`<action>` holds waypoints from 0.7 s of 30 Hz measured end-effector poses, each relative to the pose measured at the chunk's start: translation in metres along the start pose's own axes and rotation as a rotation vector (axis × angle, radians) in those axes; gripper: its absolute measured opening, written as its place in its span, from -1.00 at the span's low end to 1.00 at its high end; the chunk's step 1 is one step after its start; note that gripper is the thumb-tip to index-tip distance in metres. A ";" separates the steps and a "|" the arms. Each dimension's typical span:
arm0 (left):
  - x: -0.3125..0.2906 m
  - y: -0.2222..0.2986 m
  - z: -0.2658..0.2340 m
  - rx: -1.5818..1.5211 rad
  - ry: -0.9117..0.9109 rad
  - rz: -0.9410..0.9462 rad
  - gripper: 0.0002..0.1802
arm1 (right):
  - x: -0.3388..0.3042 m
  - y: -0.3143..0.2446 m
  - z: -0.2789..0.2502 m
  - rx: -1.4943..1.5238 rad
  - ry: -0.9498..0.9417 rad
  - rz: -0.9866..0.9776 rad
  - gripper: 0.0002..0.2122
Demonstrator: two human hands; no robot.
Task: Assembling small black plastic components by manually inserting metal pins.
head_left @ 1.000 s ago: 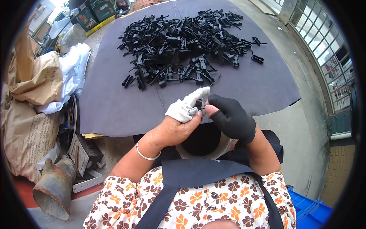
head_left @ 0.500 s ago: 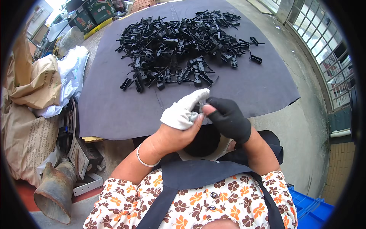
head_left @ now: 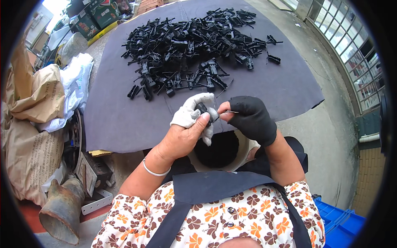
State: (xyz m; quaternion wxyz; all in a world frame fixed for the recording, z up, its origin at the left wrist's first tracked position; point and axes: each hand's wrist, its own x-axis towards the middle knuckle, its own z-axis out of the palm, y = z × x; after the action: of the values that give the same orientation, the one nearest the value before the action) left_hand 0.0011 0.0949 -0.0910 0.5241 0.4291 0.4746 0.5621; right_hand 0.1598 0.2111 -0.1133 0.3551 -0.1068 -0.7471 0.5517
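Note:
My left hand (head_left: 188,120), in a white glove with the thumb bare, is closed around a small black plastic part (head_left: 202,108). Just to its right, my right hand (head_left: 253,122) wears a black glove with bare thumb and fingertip. Those tips pinch a thin, metallic-looking piece (head_left: 232,111), too small to make out fully. A narrow gap separates the two hands above the table's near edge. Beyond them, a heap of black plastic parts (head_left: 178,43) with thin sticking-out strips lies on the grey-covered table (head_left: 124,120).
Below my hands stands a light-coloured bucket (head_left: 245,155) with a dark mass inside. Brown paper sacks (head_left: 35,153), a white plastic bag (head_left: 76,78) and a rusty pipe piece (head_left: 62,211) crowd the left. A blue crate (head_left: 341,225) sits at the lower right.
My hands were together over the part and have come apart, the right one drawing away to the right. The black part now shows in the left hand, and more of the bucket is visible.

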 end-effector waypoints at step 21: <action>-0.002 0.005 0.001 0.330 -0.233 0.173 -0.52 | -0.006 -0.012 0.019 -0.141 0.024 0.116 -0.85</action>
State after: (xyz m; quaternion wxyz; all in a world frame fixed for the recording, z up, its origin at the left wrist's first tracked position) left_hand 0.0009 0.0926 -0.0855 0.4479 0.6104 0.4578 0.4660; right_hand 0.1551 0.1894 -0.1074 0.3232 -0.1810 -0.7722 0.5162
